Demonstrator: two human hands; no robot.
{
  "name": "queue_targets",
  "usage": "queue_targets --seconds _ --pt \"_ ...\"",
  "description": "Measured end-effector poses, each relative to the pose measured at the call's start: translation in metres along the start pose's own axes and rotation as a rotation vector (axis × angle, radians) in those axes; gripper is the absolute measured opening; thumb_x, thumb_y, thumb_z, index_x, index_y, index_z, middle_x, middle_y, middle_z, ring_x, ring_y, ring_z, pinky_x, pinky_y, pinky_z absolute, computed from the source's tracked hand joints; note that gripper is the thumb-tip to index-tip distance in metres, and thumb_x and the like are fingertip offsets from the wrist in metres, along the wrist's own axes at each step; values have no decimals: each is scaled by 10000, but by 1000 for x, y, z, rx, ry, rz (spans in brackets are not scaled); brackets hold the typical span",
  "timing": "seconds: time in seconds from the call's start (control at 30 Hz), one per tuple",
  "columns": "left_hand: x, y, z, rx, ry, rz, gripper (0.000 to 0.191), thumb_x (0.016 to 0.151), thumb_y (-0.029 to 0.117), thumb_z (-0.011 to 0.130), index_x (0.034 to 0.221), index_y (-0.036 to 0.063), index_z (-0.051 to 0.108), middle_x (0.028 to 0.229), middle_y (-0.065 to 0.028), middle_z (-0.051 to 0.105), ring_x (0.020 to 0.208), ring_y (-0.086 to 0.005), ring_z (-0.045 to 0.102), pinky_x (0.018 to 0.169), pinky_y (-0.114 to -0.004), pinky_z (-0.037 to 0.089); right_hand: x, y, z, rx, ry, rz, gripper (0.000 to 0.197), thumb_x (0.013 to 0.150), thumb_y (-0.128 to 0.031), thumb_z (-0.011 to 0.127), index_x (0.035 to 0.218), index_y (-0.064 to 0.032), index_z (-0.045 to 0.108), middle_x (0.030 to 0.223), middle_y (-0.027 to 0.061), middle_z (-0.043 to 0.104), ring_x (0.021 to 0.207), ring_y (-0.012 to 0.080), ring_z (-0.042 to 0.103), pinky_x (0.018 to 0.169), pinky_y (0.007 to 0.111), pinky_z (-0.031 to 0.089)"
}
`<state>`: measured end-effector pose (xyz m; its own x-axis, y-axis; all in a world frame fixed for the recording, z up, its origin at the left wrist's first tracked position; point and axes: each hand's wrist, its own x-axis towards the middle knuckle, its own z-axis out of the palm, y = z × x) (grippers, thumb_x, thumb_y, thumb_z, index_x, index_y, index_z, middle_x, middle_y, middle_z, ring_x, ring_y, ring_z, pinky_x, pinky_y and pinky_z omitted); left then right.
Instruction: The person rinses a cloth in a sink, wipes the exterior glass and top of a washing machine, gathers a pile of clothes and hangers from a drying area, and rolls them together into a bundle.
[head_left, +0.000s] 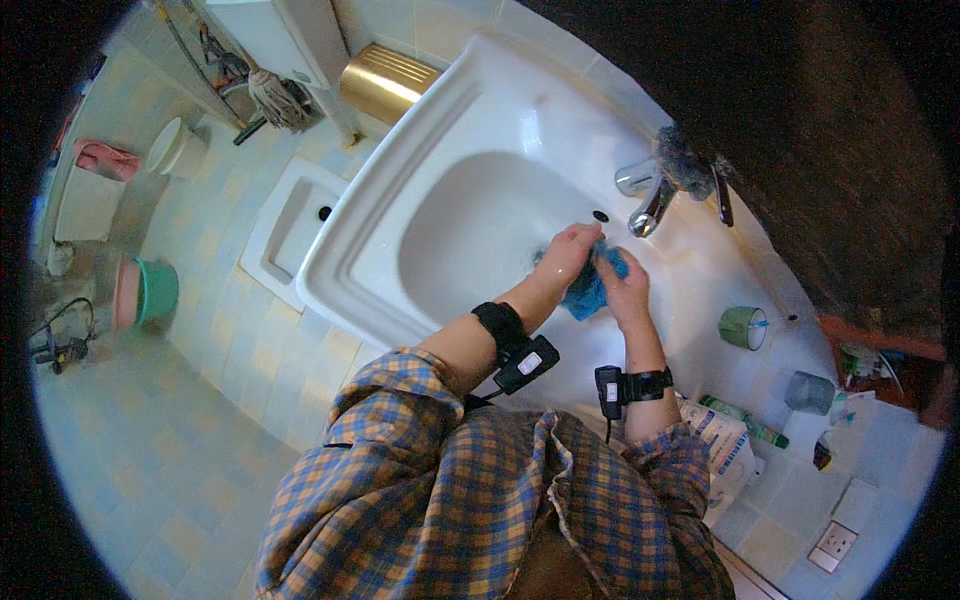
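Both my hands are over the bowl of a white ceramic washbasin (465, 202), below the chrome tap (652, 206). Between them is a wet-looking, bunched blue cloth (585, 298). My left hand (568, 256) grips it from the left, its fingertips near the black overflow hole (600, 216). On the other side, my right hand (627, 285) pinches the cloth between thumb and fingers. The cloth's lower end hangs against the bowl. My left hand partly hides the drain (537, 257). Whether water runs from the tap cannot be made out.
A green cup (739, 328) stands on the basin's right ledge, with a clear cup (810, 392), a green tube (746, 421) and a printed white bag (724, 450) nearer me. A dark grey scrubber (682, 161) rests by the tap. Left, a white floor basin (289, 232) lies on the tiles.
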<state>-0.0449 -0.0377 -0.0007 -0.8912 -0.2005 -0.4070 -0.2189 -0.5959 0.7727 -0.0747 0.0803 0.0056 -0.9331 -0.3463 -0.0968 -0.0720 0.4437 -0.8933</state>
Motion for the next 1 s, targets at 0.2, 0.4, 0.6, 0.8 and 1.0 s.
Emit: queue_targets --seconds 0.2,0.4,0.6,0.8,1.0 --pt "5 -36 -14 441 229 -142 526 776 521 379 974 67 555 840 -127 589 776 -282 554 742 -326 421 -6 -1 3 119 192 36 254 735 -211 609 873 -7 546 763 54 573 691 118 519 642 258 428" --pt "-10 -33 -14 -464 -88 -474 610 758 631 304 920 80 509 825 -58 561 708 -206 544 660 -297 443 -26 -10 24 152 -39 -1 250 732 -189 597 889 -2 545 799 64 567 726 127 509 673 260 415" --pt "5 -61 -24 -586 83 -418 382 806 451 400 832 87 513 772 -59 537 673 -169 533 580 -304 443 -30 -11 33 176 -221 90 279 703 -221 609 856 2 541 769 90 564 716 133 519 635 271 425" --pt "-14 -28 -6 -367 235 -312 242 766 244 422 839 31 512 754 -82 510 620 -185 497 542 -326 417 0 21 40 -342 232 47 280 698 -216 588 862 2 524 774 185 560 723 319 541 654 382 424" --pt "-11 -25 -5 -369 337 -327 252 755 263 423 746 38 537 702 -84 513 604 -204 480 529 -375 394 -5 -4 42 -332 234 -23 236 713 -221 557 783 -4 500 751 194 543 720 348 528 651 402 415"
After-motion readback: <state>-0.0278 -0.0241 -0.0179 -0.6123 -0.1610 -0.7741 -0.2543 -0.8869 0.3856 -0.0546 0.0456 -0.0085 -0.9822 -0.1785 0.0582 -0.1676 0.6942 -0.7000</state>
